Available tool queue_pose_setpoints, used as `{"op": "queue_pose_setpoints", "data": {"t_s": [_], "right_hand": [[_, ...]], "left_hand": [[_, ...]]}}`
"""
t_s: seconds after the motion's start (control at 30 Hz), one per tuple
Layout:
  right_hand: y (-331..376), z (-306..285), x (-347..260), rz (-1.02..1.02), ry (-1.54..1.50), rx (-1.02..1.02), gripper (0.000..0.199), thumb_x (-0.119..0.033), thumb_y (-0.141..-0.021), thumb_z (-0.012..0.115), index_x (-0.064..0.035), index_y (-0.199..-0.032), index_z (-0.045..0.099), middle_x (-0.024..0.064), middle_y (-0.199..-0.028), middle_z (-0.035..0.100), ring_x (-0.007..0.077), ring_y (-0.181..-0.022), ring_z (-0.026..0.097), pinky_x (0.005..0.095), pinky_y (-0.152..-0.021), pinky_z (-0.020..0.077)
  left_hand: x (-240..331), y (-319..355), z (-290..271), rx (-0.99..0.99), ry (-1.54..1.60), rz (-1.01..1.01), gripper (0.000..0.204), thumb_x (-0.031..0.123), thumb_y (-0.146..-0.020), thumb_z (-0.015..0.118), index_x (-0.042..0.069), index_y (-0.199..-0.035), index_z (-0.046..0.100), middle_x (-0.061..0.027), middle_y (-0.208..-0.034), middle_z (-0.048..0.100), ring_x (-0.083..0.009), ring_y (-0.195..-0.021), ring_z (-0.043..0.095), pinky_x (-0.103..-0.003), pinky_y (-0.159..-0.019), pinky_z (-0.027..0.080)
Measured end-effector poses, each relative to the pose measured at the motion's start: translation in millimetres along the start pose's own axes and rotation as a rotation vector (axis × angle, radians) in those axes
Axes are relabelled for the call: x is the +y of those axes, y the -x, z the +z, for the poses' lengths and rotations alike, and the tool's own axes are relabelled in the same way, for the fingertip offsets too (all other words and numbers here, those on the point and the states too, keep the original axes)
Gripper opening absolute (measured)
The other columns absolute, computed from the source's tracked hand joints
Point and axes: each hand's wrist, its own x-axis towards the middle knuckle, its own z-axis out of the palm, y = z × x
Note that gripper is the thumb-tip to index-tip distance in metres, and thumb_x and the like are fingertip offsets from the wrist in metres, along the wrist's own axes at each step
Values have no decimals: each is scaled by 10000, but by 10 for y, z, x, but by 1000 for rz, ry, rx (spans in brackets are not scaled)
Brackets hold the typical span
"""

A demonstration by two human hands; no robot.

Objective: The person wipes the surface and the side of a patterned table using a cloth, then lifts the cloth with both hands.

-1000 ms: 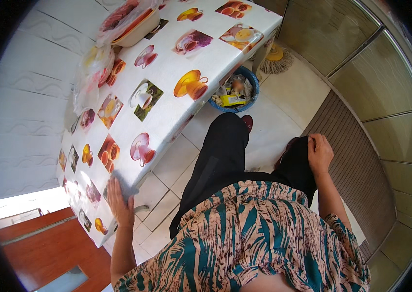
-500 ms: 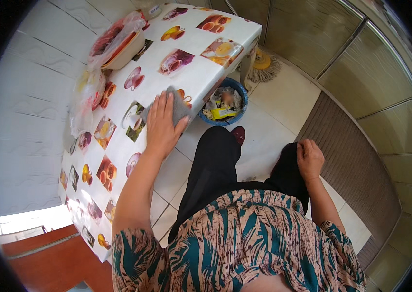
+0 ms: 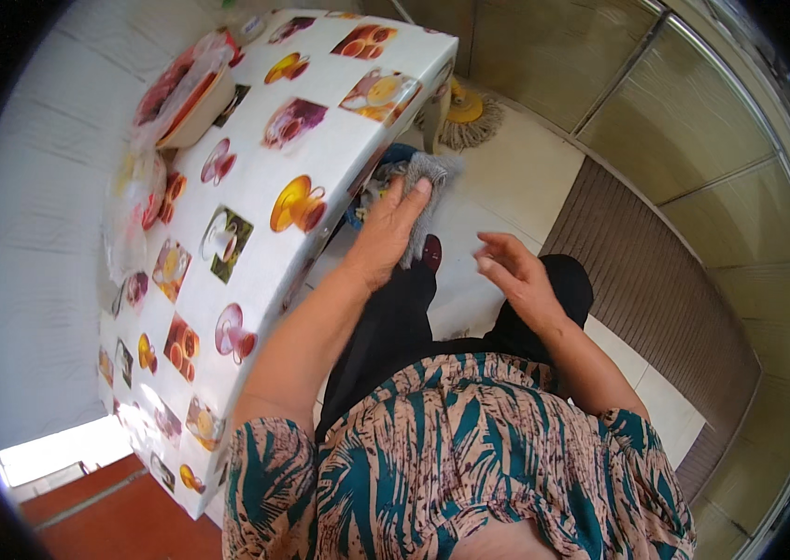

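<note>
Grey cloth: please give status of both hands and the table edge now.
Left hand holds grey cloth off the table edge. Right hand open, empty, above knee. Nothing blocking.

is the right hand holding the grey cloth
No, the grey cloth is in the left hand at the table edge; the right hand is empty.

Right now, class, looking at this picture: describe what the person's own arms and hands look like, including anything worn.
Both forearms are bare. The left hand and right hand wear no gloves; no rings or watch show. Short sleeves of a loose top cover the upper arms, patterned in teal, pink and dark leaf-like strokes.
</note>
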Motion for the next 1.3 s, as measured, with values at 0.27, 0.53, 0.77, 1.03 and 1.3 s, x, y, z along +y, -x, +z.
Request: {"op": "queue_pose_setpoints", "data": {"t_s": [0.27, 0.53, 0.77, 1.03, 1.3], "right_hand": [[-54, 165, -446, -378, 603, 410, 800, -295, -842, 712, 11, -1451, 293, 235, -1472, 312, 380, -1373, 311, 436, -1097, 272], [-309, 279, -193, -197, 148, 259, 721, -364, -897, 656, -1, -1440, 351, 175, -1441, 410, 273, -1346, 386, 372, -1091, 318], [-659, -70, -42, 274, -531, 505, 369, -320, -913, 632, -18, -1124, 631, 70, -996, 660, 184, -848, 610, 320, -752, 492], [-1308, -393, -579, 141, -314, 571, 689, -516, -887, 622, 37, -1289, 535, 109, -1222, 600, 208, -1103, 535, 321, -963, 414], [-2443, -833, -828, 16, 40, 511, 548, -490, -917, 598, -21, -1200, 614, 51, -1093, 624, 159, -1010, 548, 292, -915, 432]], "left_hand": [[128, 27, 207, -222, 908, -313, 573, 522, -964, 485, 91, -1340, 508, -111, -1307, 577, -272, -1187, 568, -441, -1015, 451], [117, -19, 786, -188, 660, -445, 729, 610, -978, 358, 71, -1469, 342, -89, -1424, 454, -230, -1284, 452, -402, -1099, 335], [498, -217, 390, -198, -745, 297, 680, 304, -888, 677, 7, -1427, 389, -215, -1539, 278, -324, -1432, 260, -410, -1157, 221], [1105, -772, -746, -50, -1426, 560, 732, 358, -895, 598, 7, -1469, 309, -213, -1527, 293, -391, -1410, 268, -459, -1144, 231], [1277, -669, -530, -206, -1378, 419, 752, 438, -927, 470, -13, -1489, 256, -246, -1539, 252, -412, -1432, 224, -495, -1148, 163]]}}
